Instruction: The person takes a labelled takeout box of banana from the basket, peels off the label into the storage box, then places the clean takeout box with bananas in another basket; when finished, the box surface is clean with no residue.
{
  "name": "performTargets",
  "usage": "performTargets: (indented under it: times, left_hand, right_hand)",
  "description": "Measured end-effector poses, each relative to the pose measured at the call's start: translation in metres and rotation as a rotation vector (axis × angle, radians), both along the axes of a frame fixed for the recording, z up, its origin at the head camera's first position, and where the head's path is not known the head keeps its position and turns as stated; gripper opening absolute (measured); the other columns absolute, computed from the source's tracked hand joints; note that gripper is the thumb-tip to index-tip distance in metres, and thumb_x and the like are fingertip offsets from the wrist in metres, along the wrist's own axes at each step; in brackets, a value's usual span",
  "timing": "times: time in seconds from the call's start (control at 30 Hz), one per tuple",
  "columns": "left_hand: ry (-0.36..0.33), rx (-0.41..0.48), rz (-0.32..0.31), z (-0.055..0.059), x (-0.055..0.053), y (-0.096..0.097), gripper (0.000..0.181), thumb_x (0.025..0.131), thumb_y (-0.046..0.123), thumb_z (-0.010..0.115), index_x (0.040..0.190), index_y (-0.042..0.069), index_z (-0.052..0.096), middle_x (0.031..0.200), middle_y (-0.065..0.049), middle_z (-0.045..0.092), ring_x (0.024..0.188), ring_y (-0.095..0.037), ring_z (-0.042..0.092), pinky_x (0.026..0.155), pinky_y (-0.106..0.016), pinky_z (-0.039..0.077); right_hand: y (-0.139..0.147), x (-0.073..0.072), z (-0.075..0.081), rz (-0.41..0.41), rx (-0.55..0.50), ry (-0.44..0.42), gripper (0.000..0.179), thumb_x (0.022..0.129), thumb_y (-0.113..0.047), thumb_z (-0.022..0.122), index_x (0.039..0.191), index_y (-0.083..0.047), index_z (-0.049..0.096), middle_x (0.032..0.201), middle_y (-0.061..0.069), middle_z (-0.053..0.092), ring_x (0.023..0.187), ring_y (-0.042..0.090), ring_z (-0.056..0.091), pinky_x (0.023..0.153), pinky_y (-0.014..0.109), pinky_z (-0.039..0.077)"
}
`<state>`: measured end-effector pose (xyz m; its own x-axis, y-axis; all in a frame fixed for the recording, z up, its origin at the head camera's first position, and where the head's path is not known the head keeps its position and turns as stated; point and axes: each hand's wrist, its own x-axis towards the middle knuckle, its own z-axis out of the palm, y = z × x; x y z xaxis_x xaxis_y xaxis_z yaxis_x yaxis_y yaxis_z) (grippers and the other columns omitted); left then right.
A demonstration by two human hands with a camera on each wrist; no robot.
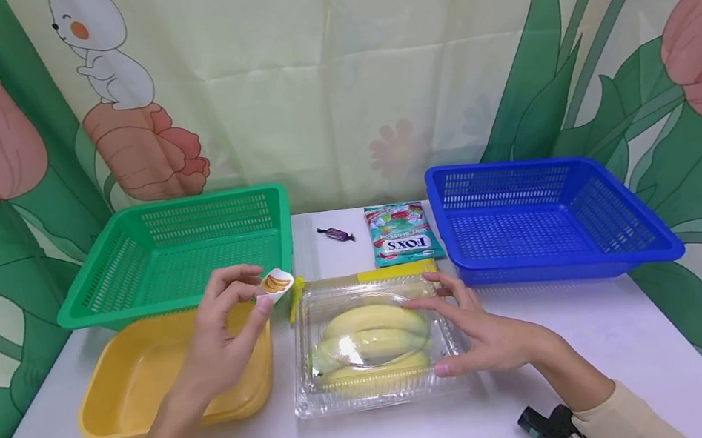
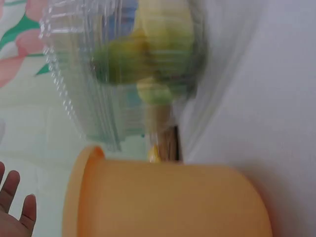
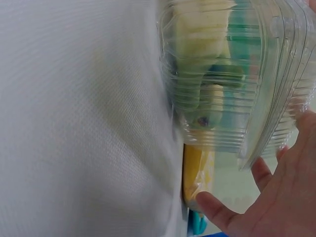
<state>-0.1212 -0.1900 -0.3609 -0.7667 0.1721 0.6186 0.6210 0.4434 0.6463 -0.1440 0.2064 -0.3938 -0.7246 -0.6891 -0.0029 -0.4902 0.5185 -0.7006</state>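
My left hand point(image 1: 215, 346) pinches a small white label point(image 1: 277, 283) with a picture of bananas on it, between thumb and fingertips. It hovers over the right side of the yellow basin point(image 1: 105, 388). A clear plastic clamshell box point(image 1: 383, 398) lies closed on the table with several bananas point(image 1: 375, 343) inside. At the box's right side is my right hand point(image 1: 495, 333), fingers spread, index fingertip over the lid. In the right wrist view the right thumb point(image 3: 217, 210) is apart from the box. The left wrist view shows the box blurred, above the yellow basin's wall.
A green basket point(image 1: 221, 256) stands behind the basin. A blue basket point(image 1: 514, 226) is at the right. Between them lie a purple wrapped candy point(image 1: 336, 234) and a teal Fox's candy bag point(image 1: 402, 234). A yellow packet point(image 1: 399, 270) is partly hidden behind the box.
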Motion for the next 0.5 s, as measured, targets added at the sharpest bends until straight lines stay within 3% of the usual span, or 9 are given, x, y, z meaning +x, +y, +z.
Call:
performTargets:
  times: [0.27,0.5]
  left_hand:
    - [0.027,-0.048,0.103,-0.001,0.009,-0.028,0.021,0.089,-0.008,0.072,0.091,0.013,0.069,0.129,-0.005,0.056,0.123,-0.010,0.051,0.094,-0.015,0.043]
    - [0.047,-0.169,0.161,-0.008,0.017,-0.049,0.022,0.086,-0.006,0.076,0.089,0.015,0.070,0.129,-0.010,0.056,0.121,-0.027,0.053,0.102,-0.010,0.035]
  right_hand:
    - [0.001,0.000,-0.003,-0.005,0.001,0.005,0.084,0.086,-0.046,0.079,0.156,-0.046,0.032,0.168,0.004,-0.008,0.151,0.044,-0.006,0.098,0.088,0.024]
    - [0.001,0.001,-0.002,-0.008,-0.007,-0.012,0.084,0.086,-0.046,0.079,0.156,-0.046,0.033,0.168,0.000,-0.008,0.151,0.044,-0.007,0.099,0.089,0.022]
